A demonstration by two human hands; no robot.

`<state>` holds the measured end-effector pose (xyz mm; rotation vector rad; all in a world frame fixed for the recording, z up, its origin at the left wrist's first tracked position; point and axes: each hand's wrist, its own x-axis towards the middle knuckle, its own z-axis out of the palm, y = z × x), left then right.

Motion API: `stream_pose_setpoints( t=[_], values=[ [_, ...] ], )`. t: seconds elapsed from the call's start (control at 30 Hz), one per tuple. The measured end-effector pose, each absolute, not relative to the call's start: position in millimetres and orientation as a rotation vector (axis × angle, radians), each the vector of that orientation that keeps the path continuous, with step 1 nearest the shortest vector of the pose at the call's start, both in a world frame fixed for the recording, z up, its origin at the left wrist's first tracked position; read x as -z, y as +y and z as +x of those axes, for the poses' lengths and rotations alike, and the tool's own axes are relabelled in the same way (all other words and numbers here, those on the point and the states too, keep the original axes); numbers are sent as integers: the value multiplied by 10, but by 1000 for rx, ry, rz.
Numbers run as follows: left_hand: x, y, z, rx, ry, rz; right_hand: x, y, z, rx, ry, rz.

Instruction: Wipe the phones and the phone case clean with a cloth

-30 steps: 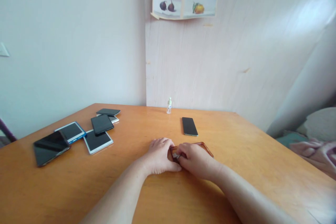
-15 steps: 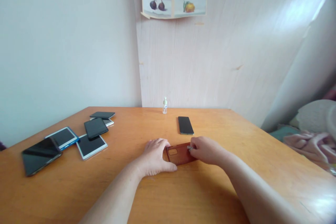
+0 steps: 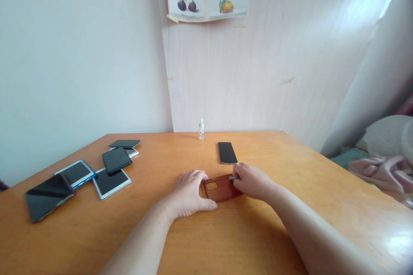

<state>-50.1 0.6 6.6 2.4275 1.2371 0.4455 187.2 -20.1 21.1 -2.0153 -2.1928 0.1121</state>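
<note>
Well, the biggest thing is the brown desk, and past its right edge sits some pink cloth. By the left edge lies a big black tablet, partly on a blue-rimmed tablet. Next to that is a white-rimmed tablet, with a black phone partly on top. Nearer the far left corner is a dark flat phone. Out over the middle of the desk are two hands, with a reddish-brown case between them, down at the wood. Its long way runs left to right, with the right end a bit closer to the far edge. The left hand bends in a wide C, and its grip holds the left end, by the squarish hole, between thumb and fingers. The right hand is over the right end, its grip curled tight on something small. A lone phone lies toward the far edge, nearer the right hand than the left. Smaller is the bottle, upright by the far edge. Smallest is the grey scrap poking out of the right grip; it could be cloth or paper, I can't tell.
</note>
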Motion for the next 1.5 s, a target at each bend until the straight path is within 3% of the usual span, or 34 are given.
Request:
stream_pose_setpoints(
  t=[0.17,0.77,1.0,1.33,1.5],
  values=[
    [-89,-9,-493,-437,1246,2403,-140,-298,1646,-440,-2262,-1618],
    [-40,-15,-501,-463,1257,2393,-112,-97,2051,-40,-2001,-1978],
    [-18,-25,-492,-480,1319,2358,-143,-145,2069,-274,-2238,-1836],
    [12,9,-473,-508,1238,2497,-162,-101,1986,-32,-2140,-2139],
    [34,-4,-441,-538,1250,2525,-154,-148,1683,-74,-2182,-2026]
  ],
)
